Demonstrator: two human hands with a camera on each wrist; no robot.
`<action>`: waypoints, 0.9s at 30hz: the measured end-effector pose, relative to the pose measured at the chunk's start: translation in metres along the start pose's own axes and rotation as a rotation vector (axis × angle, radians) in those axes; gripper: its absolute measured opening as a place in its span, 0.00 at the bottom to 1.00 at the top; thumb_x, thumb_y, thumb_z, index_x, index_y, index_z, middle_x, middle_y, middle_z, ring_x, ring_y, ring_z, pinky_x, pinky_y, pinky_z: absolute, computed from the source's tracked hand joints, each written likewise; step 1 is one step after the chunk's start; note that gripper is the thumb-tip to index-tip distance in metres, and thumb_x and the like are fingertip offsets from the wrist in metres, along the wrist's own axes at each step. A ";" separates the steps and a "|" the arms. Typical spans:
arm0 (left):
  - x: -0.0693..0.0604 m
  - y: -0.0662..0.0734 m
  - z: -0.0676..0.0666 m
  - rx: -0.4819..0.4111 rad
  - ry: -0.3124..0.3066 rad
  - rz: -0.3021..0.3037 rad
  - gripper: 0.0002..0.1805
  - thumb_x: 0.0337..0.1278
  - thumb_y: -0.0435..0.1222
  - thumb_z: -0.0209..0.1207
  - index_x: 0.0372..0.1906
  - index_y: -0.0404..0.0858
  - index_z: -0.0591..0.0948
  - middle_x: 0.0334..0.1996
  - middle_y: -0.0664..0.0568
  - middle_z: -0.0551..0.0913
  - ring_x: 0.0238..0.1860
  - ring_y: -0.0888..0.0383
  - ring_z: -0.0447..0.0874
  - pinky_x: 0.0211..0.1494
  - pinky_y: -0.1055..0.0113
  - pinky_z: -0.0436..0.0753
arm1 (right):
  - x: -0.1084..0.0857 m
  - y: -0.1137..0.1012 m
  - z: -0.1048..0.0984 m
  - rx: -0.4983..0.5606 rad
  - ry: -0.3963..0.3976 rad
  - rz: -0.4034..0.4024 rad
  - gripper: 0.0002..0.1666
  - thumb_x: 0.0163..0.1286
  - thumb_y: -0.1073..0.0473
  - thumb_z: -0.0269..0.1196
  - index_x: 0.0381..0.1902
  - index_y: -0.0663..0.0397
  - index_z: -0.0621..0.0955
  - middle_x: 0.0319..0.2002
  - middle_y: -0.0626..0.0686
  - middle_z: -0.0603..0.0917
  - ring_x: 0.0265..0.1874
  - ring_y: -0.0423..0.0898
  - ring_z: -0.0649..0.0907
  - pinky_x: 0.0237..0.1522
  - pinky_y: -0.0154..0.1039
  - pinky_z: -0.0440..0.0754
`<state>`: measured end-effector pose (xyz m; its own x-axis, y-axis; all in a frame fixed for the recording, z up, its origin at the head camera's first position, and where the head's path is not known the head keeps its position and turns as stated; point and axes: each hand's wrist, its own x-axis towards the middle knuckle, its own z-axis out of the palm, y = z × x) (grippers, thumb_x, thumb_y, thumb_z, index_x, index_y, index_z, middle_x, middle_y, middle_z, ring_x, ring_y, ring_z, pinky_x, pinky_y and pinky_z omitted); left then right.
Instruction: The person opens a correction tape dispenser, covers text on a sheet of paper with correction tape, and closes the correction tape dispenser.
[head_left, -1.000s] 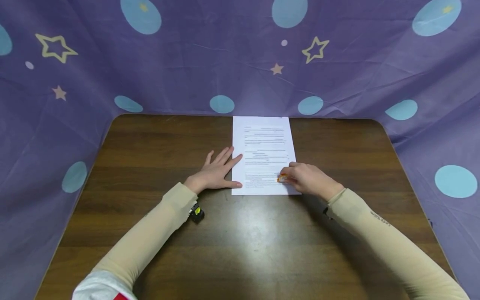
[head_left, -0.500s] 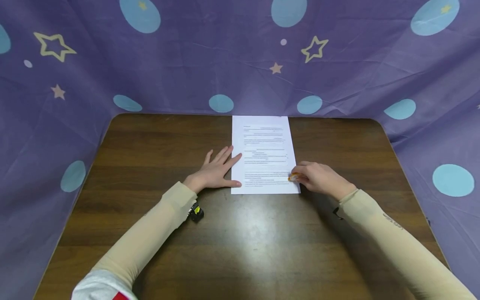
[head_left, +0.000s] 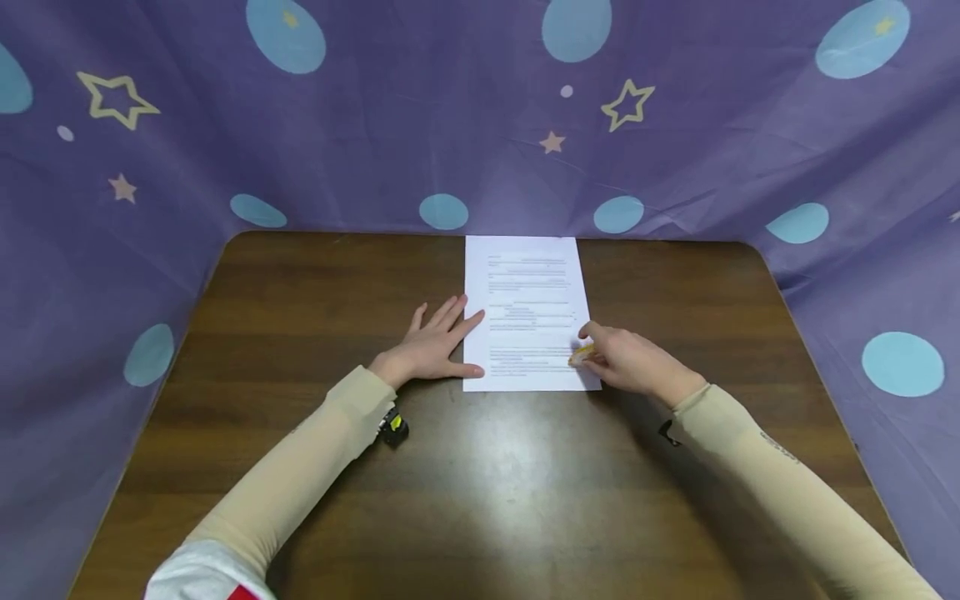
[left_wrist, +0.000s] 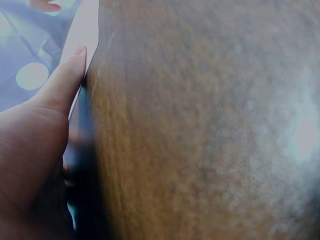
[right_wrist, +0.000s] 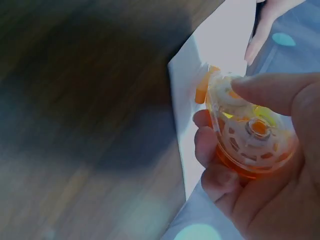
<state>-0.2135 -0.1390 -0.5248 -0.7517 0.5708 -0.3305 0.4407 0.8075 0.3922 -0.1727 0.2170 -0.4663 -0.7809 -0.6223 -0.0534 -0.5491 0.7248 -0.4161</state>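
A sheet of printed paper (head_left: 525, 337) lies on the wooden table, its far edge at the back of the tabletop. With fingers spread, my left hand (head_left: 429, 348) rests flat on the paper's left edge, thumb near the lower left corner. At the lower right of the sheet, my right hand (head_left: 633, 358) holds a correction tape dispenser (head_left: 582, 356) over the printed lines. The right wrist view shows the dispenser's clear and orange case (right_wrist: 257, 131) with its spools inside, gripped between thumb and curled fingers. Whether its tip (right_wrist: 201, 89) touches the paper cannot be told.
The brown table (head_left: 480, 500) stretches around the sheet on all sides but the back. A purple curtain (head_left: 360, 125) with stars and blue ovals hangs behind and at both sides. A small black device (head_left: 393, 427) sits at the left wrist.
My right hand first slid rightward with the dispenser to the sheet's right edge, then came slightly back left. More of the dispenser now shows between the fingers. My left hand stayed in place.
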 end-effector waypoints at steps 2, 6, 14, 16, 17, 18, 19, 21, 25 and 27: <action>-0.001 0.001 0.001 -0.003 -0.006 -0.002 0.60 0.58 0.74 0.56 0.86 0.58 0.41 0.85 0.50 0.26 0.84 0.52 0.21 0.78 0.37 0.25 | 0.004 -0.006 0.003 0.030 -0.003 -0.011 0.16 0.71 0.61 0.70 0.47 0.65 0.77 0.32 0.52 0.82 0.27 0.44 0.80 0.33 0.43 0.80; -0.002 0.003 -0.001 -0.021 0.008 0.000 0.59 0.59 0.74 0.57 0.86 0.56 0.43 0.85 0.49 0.27 0.84 0.51 0.23 0.78 0.36 0.26 | 0.016 -0.020 0.009 0.057 0.013 -0.067 0.10 0.72 0.63 0.69 0.44 0.60 0.77 0.34 0.52 0.83 0.29 0.44 0.79 0.35 0.44 0.80; -0.003 0.002 -0.001 -0.028 0.008 0.014 0.59 0.60 0.72 0.58 0.86 0.57 0.42 0.85 0.50 0.27 0.84 0.52 0.21 0.78 0.38 0.24 | 0.042 -0.043 0.019 0.070 0.007 -0.212 0.08 0.73 0.66 0.67 0.47 0.58 0.81 0.38 0.51 0.86 0.34 0.44 0.82 0.40 0.43 0.82; -0.003 0.002 0.000 -0.030 0.011 0.017 0.59 0.60 0.72 0.59 0.86 0.57 0.42 0.85 0.50 0.27 0.84 0.53 0.21 0.78 0.38 0.23 | 0.046 -0.048 0.022 0.065 0.005 -0.224 0.08 0.73 0.66 0.67 0.48 0.57 0.81 0.38 0.51 0.86 0.34 0.44 0.82 0.40 0.42 0.82; -0.003 0.002 0.000 -0.029 0.012 0.017 0.59 0.60 0.72 0.58 0.86 0.57 0.43 0.85 0.50 0.27 0.84 0.53 0.21 0.78 0.38 0.23 | 0.049 -0.050 0.023 0.064 0.004 -0.227 0.08 0.73 0.66 0.67 0.48 0.57 0.81 0.38 0.51 0.86 0.34 0.44 0.82 0.40 0.42 0.82; -0.002 0.002 0.000 -0.027 0.012 0.016 0.59 0.60 0.72 0.58 0.86 0.57 0.43 0.85 0.49 0.27 0.84 0.53 0.21 0.78 0.38 0.23 | 0.051 -0.052 0.023 0.063 0.002 -0.228 0.08 0.73 0.66 0.66 0.48 0.58 0.80 0.39 0.52 0.86 0.34 0.44 0.82 0.40 0.42 0.82; -0.002 0.002 0.000 -0.024 0.013 0.016 0.59 0.59 0.72 0.58 0.86 0.57 0.43 0.85 0.49 0.27 0.84 0.53 0.21 0.78 0.38 0.23 | 0.053 -0.054 0.024 0.064 0.000 -0.231 0.08 0.74 0.66 0.66 0.48 0.58 0.80 0.38 0.51 0.86 0.34 0.44 0.82 0.40 0.42 0.82; -0.002 0.001 0.001 -0.017 0.013 0.015 0.59 0.59 0.73 0.57 0.86 0.57 0.43 0.85 0.49 0.27 0.84 0.53 0.21 0.78 0.38 0.23 | 0.057 -0.056 0.026 0.063 0.005 -0.242 0.08 0.73 0.67 0.65 0.47 0.58 0.80 0.38 0.51 0.86 0.34 0.44 0.82 0.40 0.43 0.82; -0.001 0.001 0.001 -0.010 0.010 0.011 0.59 0.59 0.74 0.56 0.86 0.57 0.42 0.85 0.49 0.27 0.84 0.53 0.21 0.78 0.38 0.23 | 0.064 -0.062 0.029 0.063 -0.001 -0.257 0.08 0.73 0.68 0.65 0.47 0.59 0.79 0.40 0.53 0.86 0.35 0.46 0.83 0.42 0.44 0.83; -0.002 0.001 0.001 -0.014 0.011 0.013 0.59 0.59 0.74 0.56 0.86 0.57 0.42 0.85 0.49 0.27 0.84 0.52 0.21 0.78 0.38 0.24 | 0.066 -0.064 0.031 0.067 -0.009 -0.259 0.08 0.73 0.68 0.65 0.48 0.59 0.79 0.41 0.53 0.87 0.37 0.46 0.84 0.44 0.45 0.84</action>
<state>-0.2112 -0.1390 -0.5246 -0.7510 0.5797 -0.3162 0.4435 0.7976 0.4088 -0.1802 0.1206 -0.4713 -0.6140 -0.7873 0.0551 -0.7095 0.5200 -0.4756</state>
